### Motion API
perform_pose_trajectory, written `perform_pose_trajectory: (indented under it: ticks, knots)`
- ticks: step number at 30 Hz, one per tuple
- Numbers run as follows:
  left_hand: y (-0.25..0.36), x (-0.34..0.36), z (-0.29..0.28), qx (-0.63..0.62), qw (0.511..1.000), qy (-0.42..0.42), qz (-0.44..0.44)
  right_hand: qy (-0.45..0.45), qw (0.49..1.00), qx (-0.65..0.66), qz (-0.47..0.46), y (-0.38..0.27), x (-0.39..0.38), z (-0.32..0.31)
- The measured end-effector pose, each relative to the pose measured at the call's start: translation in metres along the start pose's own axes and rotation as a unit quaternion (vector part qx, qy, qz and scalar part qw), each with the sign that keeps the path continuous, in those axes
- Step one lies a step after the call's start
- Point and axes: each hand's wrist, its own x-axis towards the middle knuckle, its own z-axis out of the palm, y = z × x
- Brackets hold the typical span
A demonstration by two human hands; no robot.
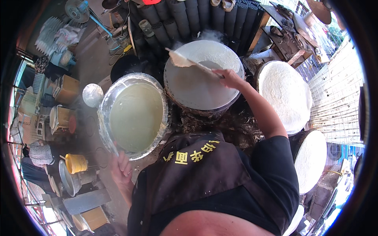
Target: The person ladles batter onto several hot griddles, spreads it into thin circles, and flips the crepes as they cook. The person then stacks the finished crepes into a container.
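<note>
My right hand (228, 78) grips the handle of a flat wooden spatula (181, 59). Its broad blade is over the far left part of a round steaming pan (201, 94), whose surface is pale, with a lumpy white patch along the far right. On the left, a wide metal basin (103, 124) holds thin greenish-white liquid (136, 118). My left hand (122, 169) is at the basin's near left edge, fingers curled around what looks like the thin handle of a ladle (93, 95). The ladle's round bowl hangs outside the far left rim.
Two round trays, one farther off (283, 96) and one nearer (311, 161), hold white material on my right. Dark cylindrical briquettes (193, 17) stand behind the pan. Leftward are a yellow bucket (76, 163), cardboard boxes (67, 89), a fan (77, 11) and a seated person (40, 153).
</note>
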Motion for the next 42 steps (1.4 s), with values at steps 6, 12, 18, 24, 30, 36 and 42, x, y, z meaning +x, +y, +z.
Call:
perform_pose_trajectory:
  ticks: [6,12,18,24,30,36,42]
  knots:
    - [-0.008,-0.009,0.022,0.009,0.998,0.057,-0.018,0.181,0.976,-0.113,-0.045,0.061,0.016,-0.024]
    - [-0.010,-0.010,0.017,-0.008,1.000,-0.011,-0.020,0.070,0.984,-0.091,-0.133,0.026,0.009,-0.015]
    - [-0.015,-0.009,0.015,-0.033,0.998,-0.014,-0.055,0.148,0.978,-0.107,-0.101,0.051,0.014,-0.035]
    - [-0.018,-0.010,0.017,-0.038,0.997,-0.029,-0.066,0.039,0.982,-0.099,-0.155,0.036,0.019,-0.029]
    - [-0.024,-0.013,0.028,-0.061,0.994,0.060,-0.062,0.084,0.983,-0.111,-0.120,0.048,0.015,-0.061]
    - [-0.028,-0.020,0.042,-0.077,0.994,0.056,-0.061,0.015,0.980,-0.106,-0.165,0.043,0.014,-0.045]
    - [-0.039,-0.028,0.042,-0.088,0.993,0.040,-0.070,0.070,0.982,-0.110,-0.133,0.057,0.016,-0.070]
